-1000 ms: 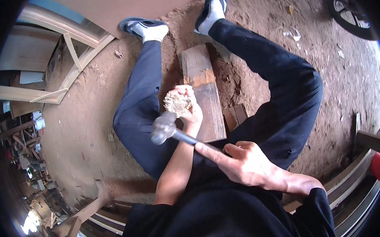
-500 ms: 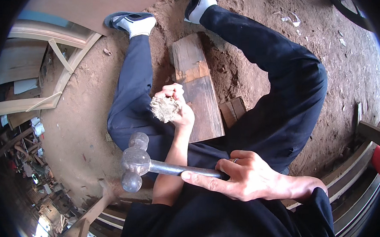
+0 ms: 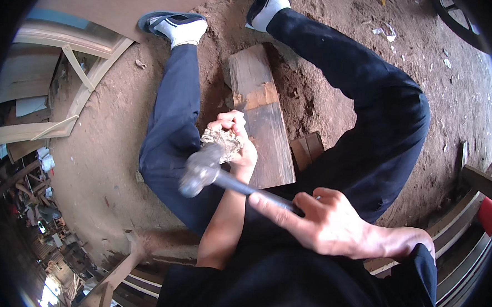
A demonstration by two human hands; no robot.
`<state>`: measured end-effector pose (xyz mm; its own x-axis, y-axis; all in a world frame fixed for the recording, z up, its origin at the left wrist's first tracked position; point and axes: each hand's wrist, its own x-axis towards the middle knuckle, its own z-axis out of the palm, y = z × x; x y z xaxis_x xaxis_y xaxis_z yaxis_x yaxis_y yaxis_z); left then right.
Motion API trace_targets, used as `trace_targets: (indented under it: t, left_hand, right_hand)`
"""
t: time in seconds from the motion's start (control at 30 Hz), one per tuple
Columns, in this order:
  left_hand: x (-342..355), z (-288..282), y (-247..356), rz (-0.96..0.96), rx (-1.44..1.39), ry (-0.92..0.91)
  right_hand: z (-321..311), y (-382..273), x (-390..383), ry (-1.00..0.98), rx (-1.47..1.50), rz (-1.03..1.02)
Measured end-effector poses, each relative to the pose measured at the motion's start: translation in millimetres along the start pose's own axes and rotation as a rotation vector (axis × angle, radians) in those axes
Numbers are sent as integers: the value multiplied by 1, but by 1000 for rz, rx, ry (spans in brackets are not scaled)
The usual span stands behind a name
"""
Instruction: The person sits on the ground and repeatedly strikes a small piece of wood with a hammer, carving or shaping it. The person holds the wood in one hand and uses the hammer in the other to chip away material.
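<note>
My right hand [image 3: 331,222] is closed round the dark handle of a ball-headed metal hammer [image 3: 236,184], its index finger stretched along the shaft. The hammer's head is blurred and overlaps the lower edge of a pale, round, frayed fibrous end in the picture; I cannot tell whether they touch. My left hand [image 3: 245,148] is closed round the thing with this frayed end [image 3: 227,140], perhaps a wooden handle; the rest of it is hidden below. Beside that hand lies a worn wooden plank [image 3: 266,135] on the ground between my legs.
A small wood block [image 3: 307,149] sits right of the plank. Wooden frames [image 3: 88,92] stand at the left, above a cluttered heap of scraps [image 3: 35,192]. Slatted wood [image 3: 456,220] and a red thing [image 3: 488,212] are at the right. Part of a dark wheel [image 3: 458,23] shows at the far right.
The hammer's head has moved up and to the right, over to the frayed end, and its handle now tilts. My left hand still grips the same thing.
</note>
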<state>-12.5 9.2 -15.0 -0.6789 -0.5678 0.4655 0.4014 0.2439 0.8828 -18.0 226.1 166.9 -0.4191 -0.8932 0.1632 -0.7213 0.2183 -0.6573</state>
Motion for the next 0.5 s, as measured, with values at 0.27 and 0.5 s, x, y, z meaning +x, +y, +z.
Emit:
trace_targets:
  t: [0.27, 0.5]
  left_hand:
    - [-4, 2, -6, -18, -137, 8]
    - [-4, -3, -4, -47, -65, -19]
  right_hand:
    - [0, 2, 3, -121, -53, 8]
    - [2, -6, 3, 78, -84, -214]
